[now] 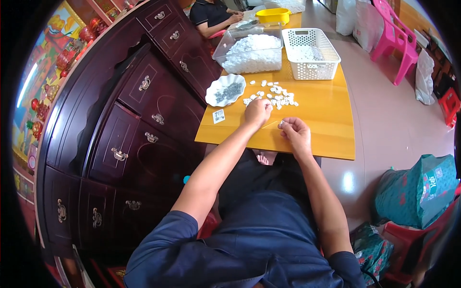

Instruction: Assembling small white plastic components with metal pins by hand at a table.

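Over the wooden table [321, 137], my right hand [297, 136] pinches a small white round piece [281, 125] with a dark spot between thumb and fingertips. My left hand [258, 113] is curled closed at the near edge of a loose pile of small white round pieces [283, 98]; its fingertips face away, so anything in them is hidden. A scalloped white dish [211, 90] of small dark grey bits stands beyond my left hand. Nearer, a small printed white card [218, 116] lies flat.
Behind the pile stand a clear bin [221, 58] heaped with white pieces and a white perforated basket [314, 71]. A yellow basin [273, 15] and a seated person [211, 18] are farther back. Dark drawers [144, 110] flank the left; teal bags [415, 192] sit at right.
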Demonstrator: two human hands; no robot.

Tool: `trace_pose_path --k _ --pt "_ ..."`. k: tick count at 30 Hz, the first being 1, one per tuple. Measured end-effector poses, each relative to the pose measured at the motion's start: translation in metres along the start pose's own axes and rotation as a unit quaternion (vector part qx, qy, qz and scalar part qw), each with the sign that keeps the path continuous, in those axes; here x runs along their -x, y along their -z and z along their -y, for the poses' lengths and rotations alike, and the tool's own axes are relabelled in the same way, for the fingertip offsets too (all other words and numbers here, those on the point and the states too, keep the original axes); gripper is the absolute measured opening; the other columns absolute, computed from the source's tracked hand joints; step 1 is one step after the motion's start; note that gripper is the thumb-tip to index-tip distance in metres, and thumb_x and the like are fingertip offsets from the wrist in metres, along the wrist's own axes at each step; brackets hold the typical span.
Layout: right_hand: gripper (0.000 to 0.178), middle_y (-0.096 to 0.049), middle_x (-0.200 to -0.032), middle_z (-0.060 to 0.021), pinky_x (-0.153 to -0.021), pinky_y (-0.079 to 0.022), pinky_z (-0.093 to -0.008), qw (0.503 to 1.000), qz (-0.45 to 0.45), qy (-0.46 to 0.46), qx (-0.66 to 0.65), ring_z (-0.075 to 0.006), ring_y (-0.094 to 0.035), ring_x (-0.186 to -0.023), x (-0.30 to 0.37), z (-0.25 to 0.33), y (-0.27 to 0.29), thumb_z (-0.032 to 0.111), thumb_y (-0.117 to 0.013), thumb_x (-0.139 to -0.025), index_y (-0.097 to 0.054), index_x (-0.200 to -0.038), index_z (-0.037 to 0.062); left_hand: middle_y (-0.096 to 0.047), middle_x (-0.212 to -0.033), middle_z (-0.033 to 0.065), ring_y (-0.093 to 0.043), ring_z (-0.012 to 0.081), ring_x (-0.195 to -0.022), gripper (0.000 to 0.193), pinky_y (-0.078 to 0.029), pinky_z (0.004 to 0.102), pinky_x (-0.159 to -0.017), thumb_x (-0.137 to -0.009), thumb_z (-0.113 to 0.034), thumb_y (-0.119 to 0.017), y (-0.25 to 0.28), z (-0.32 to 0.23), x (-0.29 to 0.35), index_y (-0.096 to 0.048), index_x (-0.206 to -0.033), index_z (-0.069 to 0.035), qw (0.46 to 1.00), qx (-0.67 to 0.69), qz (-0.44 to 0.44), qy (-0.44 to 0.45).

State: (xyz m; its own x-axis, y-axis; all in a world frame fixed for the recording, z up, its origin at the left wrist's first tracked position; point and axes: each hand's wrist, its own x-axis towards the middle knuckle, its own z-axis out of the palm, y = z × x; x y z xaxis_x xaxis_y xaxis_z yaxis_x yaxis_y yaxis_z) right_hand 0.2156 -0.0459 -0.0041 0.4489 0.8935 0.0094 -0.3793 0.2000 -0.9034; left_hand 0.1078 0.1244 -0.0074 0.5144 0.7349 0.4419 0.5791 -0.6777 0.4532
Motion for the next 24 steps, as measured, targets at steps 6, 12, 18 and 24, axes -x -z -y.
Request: trace_pose_path --k 6,12,18,24 --pt "0.015 -0.070 -0.086 -0.0031 -0.063 -0.049 -0.0200 1.000 0.005 0.000 0.011 -0.0073 -0.062 -0.070 0.001 0.001 0.000 0.008 -0.067 -0.093 -0.064 -0.106 0.0005 -0.070 -0.088 0.0134 -0.068 0.0332 -0.078 0.008 -0.053 0.0427 -0.068 -0.084 -0.013 -0.068 0.008 0.004 0.014 -0.065 -0.084 -0.006 0.996 0.080 -0.013 0.019" --pt "0.015 -0.070 -0.087 -0.0029 -0.063 -0.048 -0.0208 1.000 0.001 0.010 0.023 -0.0079 -0.061 -0.069 0.005 0.005 -0.006 0.009 -0.066 -0.093 -0.064 -0.106 0.0007 -0.063 -0.076 0.0004 -0.055 0.0066 -0.061 0.011 -0.045 0.0219 -0.056 -0.093 -0.008 -0.063 0.079 -0.018 0.067 -0.060 -0.103 -0.005 0.881 0.438 0.052 0.170" --pt "0.015 -0.071 -0.088 -0.0031 -0.065 -0.048 -0.0214 0.998 0.047 0.007 0.036 -0.0084 -0.061 -0.070 0.017 0.004 -0.021 0.010 -0.066 -0.094 -0.064 -0.106 0.0009 -0.065 -0.082 0.0015 -0.060 0.0080 -0.068 0.021 -0.051 0.0230 -0.063 -0.094 -0.010 -0.067 0.097 -0.012 0.125 -0.063 -0.113 -0.001 0.828 0.525 0.041 0.191" --pt "0.015 -0.071 -0.089 -0.0029 -0.067 -0.050 -0.0214 0.994 0.102 -0.009 0.047 -0.0080 -0.062 -0.073 0.030 0.005 -0.036 0.010 -0.066 -0.095 -0.064 -0.106 0.0013 -0.068 -0.087 0.0041 -0.063 0.0090 -0.072 0.015 -0.052 0.0224 -0.065 -0.096 -0.009 -0.064 0.097 -0.005 0.140 -0.067 -0.108 0.000 0.831 0.524 0.003 0.185"
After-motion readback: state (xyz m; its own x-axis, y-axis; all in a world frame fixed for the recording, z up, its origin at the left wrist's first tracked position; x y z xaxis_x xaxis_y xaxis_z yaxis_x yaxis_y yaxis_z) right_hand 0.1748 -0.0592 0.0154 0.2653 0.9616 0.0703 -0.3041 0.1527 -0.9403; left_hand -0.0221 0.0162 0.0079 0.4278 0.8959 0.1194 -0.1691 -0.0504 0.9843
